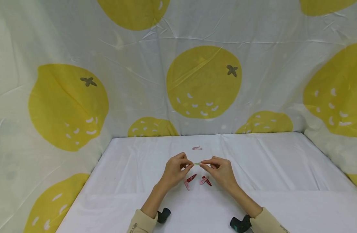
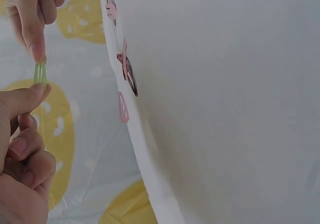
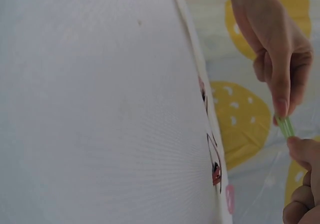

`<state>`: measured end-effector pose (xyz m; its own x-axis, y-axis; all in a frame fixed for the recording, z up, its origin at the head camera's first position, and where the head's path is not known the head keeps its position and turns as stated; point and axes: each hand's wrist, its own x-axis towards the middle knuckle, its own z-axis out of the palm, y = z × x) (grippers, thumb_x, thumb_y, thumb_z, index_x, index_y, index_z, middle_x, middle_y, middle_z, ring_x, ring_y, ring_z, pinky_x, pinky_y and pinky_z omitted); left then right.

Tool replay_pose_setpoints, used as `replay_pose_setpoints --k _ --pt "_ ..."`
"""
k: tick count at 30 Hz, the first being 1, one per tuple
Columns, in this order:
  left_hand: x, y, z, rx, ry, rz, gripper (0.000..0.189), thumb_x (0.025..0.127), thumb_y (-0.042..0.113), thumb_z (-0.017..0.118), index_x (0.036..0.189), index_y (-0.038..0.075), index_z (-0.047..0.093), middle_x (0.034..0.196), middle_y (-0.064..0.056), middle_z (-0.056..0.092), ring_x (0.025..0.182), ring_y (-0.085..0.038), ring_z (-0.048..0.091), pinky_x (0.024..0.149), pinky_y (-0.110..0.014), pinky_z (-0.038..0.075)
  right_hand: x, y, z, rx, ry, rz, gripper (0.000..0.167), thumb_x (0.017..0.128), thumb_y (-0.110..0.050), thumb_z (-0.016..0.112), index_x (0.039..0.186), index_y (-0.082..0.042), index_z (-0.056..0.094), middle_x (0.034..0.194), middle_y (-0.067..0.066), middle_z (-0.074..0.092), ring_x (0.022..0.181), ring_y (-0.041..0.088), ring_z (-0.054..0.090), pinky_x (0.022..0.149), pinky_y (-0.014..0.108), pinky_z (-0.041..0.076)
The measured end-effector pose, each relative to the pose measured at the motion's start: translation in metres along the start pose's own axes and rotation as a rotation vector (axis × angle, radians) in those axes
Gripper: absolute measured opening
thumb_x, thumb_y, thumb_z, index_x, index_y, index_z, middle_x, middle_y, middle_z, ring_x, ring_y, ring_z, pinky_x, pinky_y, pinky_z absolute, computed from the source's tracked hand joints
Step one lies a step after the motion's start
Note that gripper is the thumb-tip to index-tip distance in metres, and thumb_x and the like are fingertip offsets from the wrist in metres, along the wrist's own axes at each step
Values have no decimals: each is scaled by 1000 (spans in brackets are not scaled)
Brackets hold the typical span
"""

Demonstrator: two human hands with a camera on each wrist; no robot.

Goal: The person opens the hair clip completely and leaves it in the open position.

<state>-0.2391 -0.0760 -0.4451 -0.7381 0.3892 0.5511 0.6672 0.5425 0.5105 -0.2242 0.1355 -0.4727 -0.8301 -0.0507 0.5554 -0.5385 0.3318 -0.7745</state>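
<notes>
We hold a small pale-green metal snap hair clip above the white cloth-covered table, our left hand and right hand each pinching one end. It looks mid-snap; next seems steady bending pressure.

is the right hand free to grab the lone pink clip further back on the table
Probably not as things stand: the right hand pinches one end of the green clip, with the left hand on the other. The path to the pink clip looks open across bare table, once it lets go.
</notes>
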Motion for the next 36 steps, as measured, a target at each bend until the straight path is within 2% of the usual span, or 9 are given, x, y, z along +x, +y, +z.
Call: replay_pose_setpoints --k 8,15,20,24,31,36 --pt "0 -2 0 -4 -49 -41 4 85 1 82 87 4 83 74 2 58 66 -3 45 58 -17 37 0 2 -1 -52 15 43 9 80 -12 89 88 -11 84 56 -5 37 56 0 31 51 18 27" --pt "3 -3 -1 -28 -107 -57 5 86 0 81 89 3 83 74 0 60 65 -3 45 58 -17 36 6 4 -6 -82 -49 234 6 81 -18 89 80 -16 83 56 -7 39 54 0 31 53 19 26" --pt "18 -10 3 -16 -140 -111 4 86 2 80 89 2 83 73 -2 62 64 -4 44 57 -17 34 18 11 -8 -74 -81 343 7 82 -19 89 80 -14 84 59 -5 50 58 3 36 55 20 28" --pt "31 -21 8 -34 -154 -176 4 87 3 80 89 2 84 74 -3 64 63 -5 44 57 -18 36 29 20 -8 -63 -95 391 8 82 -20 88 82 -12 85 58 -6 49 56 2 35 54 20 28" --pt "50 -36 18 -19 -160 -290 5 88 6 80 89 3 84 77 -6 67 66 -9 47 58 -20 37 47 36 -5 -89 -103 381 9 83 -15 87 84 -7 84 55 -9 49 56 5 38 53 20 28" --pt "60 -46 27 23 -181 -331 6 86 7 81 89 3 84 78 -9 70 69 -10 51 61 -22 39 59 48 -2 -131 -129 428 9 83 -15 86 83 -6 84 56 -8 48 60 9 41 54 21 29"
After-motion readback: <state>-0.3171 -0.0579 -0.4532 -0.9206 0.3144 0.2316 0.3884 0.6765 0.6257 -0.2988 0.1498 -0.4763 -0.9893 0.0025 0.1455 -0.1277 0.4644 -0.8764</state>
